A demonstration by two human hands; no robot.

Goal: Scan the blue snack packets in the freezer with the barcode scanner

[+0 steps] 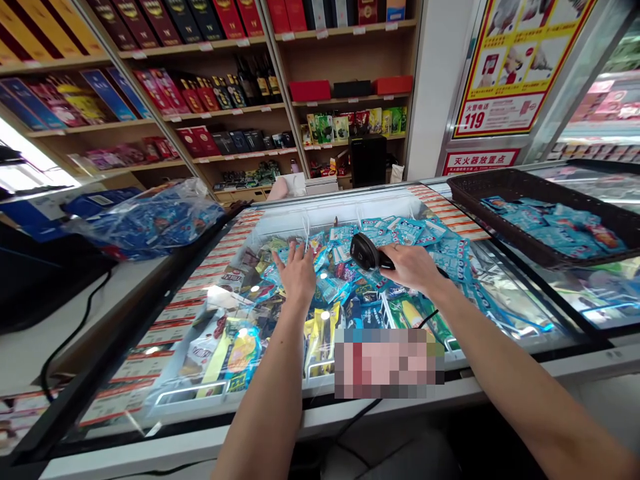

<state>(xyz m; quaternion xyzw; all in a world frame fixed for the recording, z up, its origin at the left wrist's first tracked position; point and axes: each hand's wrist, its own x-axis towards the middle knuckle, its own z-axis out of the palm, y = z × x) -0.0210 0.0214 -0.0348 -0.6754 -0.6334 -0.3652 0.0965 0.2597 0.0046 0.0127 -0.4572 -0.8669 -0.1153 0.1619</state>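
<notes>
A shop: wooden shelves (210,100) fill the back wall, stacked with red and dark boxed goods, bottles and green snack packs. To the right of them a white pillar, then a red and yellow poster (520,60) with "119" on it. A second glass case (600,100) runs off at the far right.

In front lies a chest freezer (280,407) with a sliding glass lid (210,320), its rim lined with red and white price strips. Inside are packed ice creams (330,287), mostly blue wrappers at the back, yellow and green ones nearer. A dark basket (480,200) sits on the freezer's right part, holding more blue packets. To the left, on a white counter (60,320), lies a clear bag (150,220) of blue packets, with a black cable trailing across the counter below it.

The left hand (297,273) reaches over the ice creams, palm down, fingers spread wide, touching or just above the wrappers; which one cannot be told. The right hand (413,267) is closed around the grip of a black scanner (364,251), whose head points left, towards the left hand, over the middle of the freezer. Its cord drops below the wrist.

Glare on the lid washes out much of the nearer stock. A pixelated patch covers part of the freezer's front edge. The left shelves and the counter are cut off by the frame, and the labels are too small to read. Dark shapes at the left edge cannot be made out.
</notes>
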